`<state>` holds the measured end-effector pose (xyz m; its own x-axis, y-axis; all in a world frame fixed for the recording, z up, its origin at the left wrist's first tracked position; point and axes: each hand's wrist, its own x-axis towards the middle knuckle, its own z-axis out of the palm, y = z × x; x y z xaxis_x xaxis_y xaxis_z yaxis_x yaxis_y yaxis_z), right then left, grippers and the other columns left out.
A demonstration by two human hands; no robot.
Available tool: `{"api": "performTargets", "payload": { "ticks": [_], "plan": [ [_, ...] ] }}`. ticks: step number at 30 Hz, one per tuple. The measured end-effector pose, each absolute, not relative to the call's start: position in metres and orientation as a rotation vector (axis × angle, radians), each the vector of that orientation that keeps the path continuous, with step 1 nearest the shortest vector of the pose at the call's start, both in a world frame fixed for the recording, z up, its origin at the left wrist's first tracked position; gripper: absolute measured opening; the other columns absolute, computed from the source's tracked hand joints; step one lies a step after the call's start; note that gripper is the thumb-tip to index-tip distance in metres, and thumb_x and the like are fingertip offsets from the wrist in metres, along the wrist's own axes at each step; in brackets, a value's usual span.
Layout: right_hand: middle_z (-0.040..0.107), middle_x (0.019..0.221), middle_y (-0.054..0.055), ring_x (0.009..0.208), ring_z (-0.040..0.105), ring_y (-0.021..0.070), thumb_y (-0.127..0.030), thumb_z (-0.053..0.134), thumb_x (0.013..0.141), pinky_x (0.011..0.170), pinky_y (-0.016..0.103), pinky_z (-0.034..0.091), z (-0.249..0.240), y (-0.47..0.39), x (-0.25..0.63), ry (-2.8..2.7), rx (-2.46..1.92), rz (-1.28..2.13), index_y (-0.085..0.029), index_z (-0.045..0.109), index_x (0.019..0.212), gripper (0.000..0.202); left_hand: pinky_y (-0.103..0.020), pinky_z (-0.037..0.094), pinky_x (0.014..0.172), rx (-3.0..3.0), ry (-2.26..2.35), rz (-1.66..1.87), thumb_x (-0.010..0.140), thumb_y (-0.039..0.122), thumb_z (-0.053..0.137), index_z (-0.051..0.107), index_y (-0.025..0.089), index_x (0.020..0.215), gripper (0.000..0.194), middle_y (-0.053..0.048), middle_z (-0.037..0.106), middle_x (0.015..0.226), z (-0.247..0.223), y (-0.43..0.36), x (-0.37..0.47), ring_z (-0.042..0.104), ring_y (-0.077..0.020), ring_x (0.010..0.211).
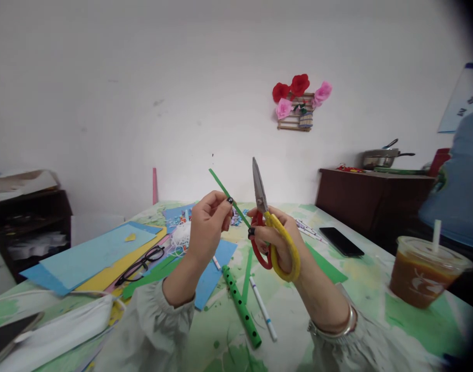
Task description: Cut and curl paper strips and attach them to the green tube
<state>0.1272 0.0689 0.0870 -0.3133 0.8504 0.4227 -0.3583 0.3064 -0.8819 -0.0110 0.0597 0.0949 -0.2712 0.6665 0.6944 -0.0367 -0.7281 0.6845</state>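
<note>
My left hand (210,222) pinches a thin green paper strip (220,183) between thumb and fingers. The strip slants down to the right, and its lower end meets the fingertips of my right hand (279,232). Held in that same right hand is a pair of scissors (261,188) with one yellow and one red handle, blades closed and pointing up. Below the hands lie a green paper tube with black dots (241,306), a white marker with blue bands (263,310) and another green strip (247,274).
Blue sheets (93,253), black glasses (140,266) and white yarn (181,238) lie left. A white face mask (66,330) is at front left. A black phone (341,242) and an iced drink cup (424,274) stand right, before a dark cabinet (368,201).
</note>
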Motion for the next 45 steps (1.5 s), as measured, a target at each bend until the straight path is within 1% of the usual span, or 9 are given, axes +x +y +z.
{"api": "performTargets", "payload": {
  "ticks": [4, 9, 15, 18, 23, 28, 31, 36, 45],
  "plan": [
    [0.046, 0.042, -0.011, 0.035, 0.037, 0.0050, -0.013, 0.059, 0.055, 0.037, 0.018, 0.026, 0.086, 0.069, 0.128, -1.387, -0.452, 1.375, -0.017, 0.058, 0.083, 0.029, -0.016, 0.028, 0.037, 1.439, 0.679, 1.993, 0.078, 0.022, 0.058, 0.058, 0.015, 0.072, 0.008, 0.005, 0.047, 0.053, 0.097, 0.060, -0.014, 0.039, -0.0037, 0.037],
    [0.048, 0.045, -0.009, 0.034, 0.033, 0.0036, -0.018, 0.063, 0.060, 0.036, 0.017, 0.024, 0.083, 0.071, 0.131, -1.388, -0.376, 1.529, -0.017, 0.057, 0.090, 0.031, -0.016, 0.026, 0.036, 1.377, 0.519, 1.859, 0.080, 0.022, 0.057, 0.065, 0.014, 0.086, 0.013, 0.004, 0.047, 0.057, 0.100, 0.059, -0.019, 0.039, -0.0023, 0.037],
    [0.045, 0.044, -0.010, 0.034, 0.029, 0.0028, -0.019, 0.064, 0.059, 0.036, 0.017, 0.021, 0.083, 0.070, 0.134, -1.376, -0.337, 1.656, -0.018, 0.056, 0.091, 0.033, -0.015, 0.024, 0.035, 1.363, 0.392, 1.827, 0.082, 0.020, 0.058, 0.061, 0.015, 0.076, 0.009, 0.003, 0.051, 0.062, 0.101, 0.059, -0.023, 0.038, -0.0007, 0.036],
    [0.045, 0.045, -0.010, 0.033, 0.031, 0.0035, -0.024, 0.064, 0.063, 0.035, 0.017, 0.023, 0.084, 0.069, 0.133, -1.438, -0.329, 1.610, -0.018, 0.056, 0.090, 0.029, -0.016, 0.024, 0.035, 1.365, 0.410, 1.839, 0.082, 0.019, 0.059, 0.061, 0.014, 0.074, 0.009, 0.002, 0.054, 0.065, 0.101, 0.060, -0.023, 0.038, -0.0003, 0.036],
    [0.057, 0.057, -0.004, 0.037, 0.036, 0.0055, -0.037, 0.062, 0.072, 0.037, 0.020, 0.027, 0.085, 0.072, 0.138, -1.591, -0.576, 1.193, -0.019, 0.056, 0.089, 0.025, -0.015, 0.024, 0.034, 1.378, 0.522, 1.909, 0.080, 0.017, 0.059, 0.063, 0.012, 0.073, 0.009, 0.002, 0.055, 0.062, 0.103, 0.064, -0.026, 0.039, -0.0009, 0.035],
    [0.050, 0.060, -0.006, 0.051, 0.040, 0.0080, -0.036, 0.067, 0.070, 0.047, 0.021, 0.030, 0.086, 0.078, 0.151, -1.887, -0.807, 0.469, -0.020, 0.057, 0.084, 0.023, -0.015, 0.023, 0.032, 1.405, 0.632, 1.972, 0.077, 0.018, 0.061, 0.063, 0.011, 0.074, 0.007, 0.001, 0.057, 0.059, 0.104, 0.066, -0.030, 0.042, -0.0023, 0.036],
    [0.051, 0.062, -0.006, 0.052, 0.041, 0.0090, -0.042, 0.067, 0.070, 0.050, 0.022, 0.030, 0.087, 0.077, 0.153, -1.986, -0.879, 0.190, -0.021, 0.057, 0.087, 0.029, -0.015, 0.025, 0.033, 1.426, 0.680, 1.993, 0.076, 0.020, 0.063, 0.061, 0.012, 0.073, 0.009, 0.001, 0.059, 0.060, 0.103, 0.065, -0.030, 0.045, -0.0033, 0.037],
    [0.056, 0.066, -0.003, 0.054, 0.046, 0.0113, -0.049, 0.065, 0.070, 0.052, 0.023, 0.030, 0.085, 0.070, 0.144, -2.010, -0.921, -0.030, -0.021, 0.056, 0.090, 0.035, -0.016, 0.035, 0.037, 1.430, 0.694, 1.999, 0.077, 0.023, 0.064, 0.059, 0.013, 0.075, 0.012, 0.002, 0.059, 0.059, 0.101, 0.064, -0.025, 0.050, -0.0056, 0.041],
    [0.061, 0.071, 0.003, 0.060, 0.055, 0.0165, -0.052, 0.061, 0.074, 0.056, 0.025, 0.032, 0.073, 0.069, 0.130, -1.961, -0.948, -0.259, -0.019, 0.057, 0.093, 0.037, -0.016, 0.041, 0.041, 1.432, 0.637, 2.033, 0.081, 0.020, 0.057, 0.053, 0.015, 0.075, 0.009, 0.002, 0.059, 0.052, 0.098, 0.063, -0.015, 0.056, -0.0086, 0.047]
  ]
}}
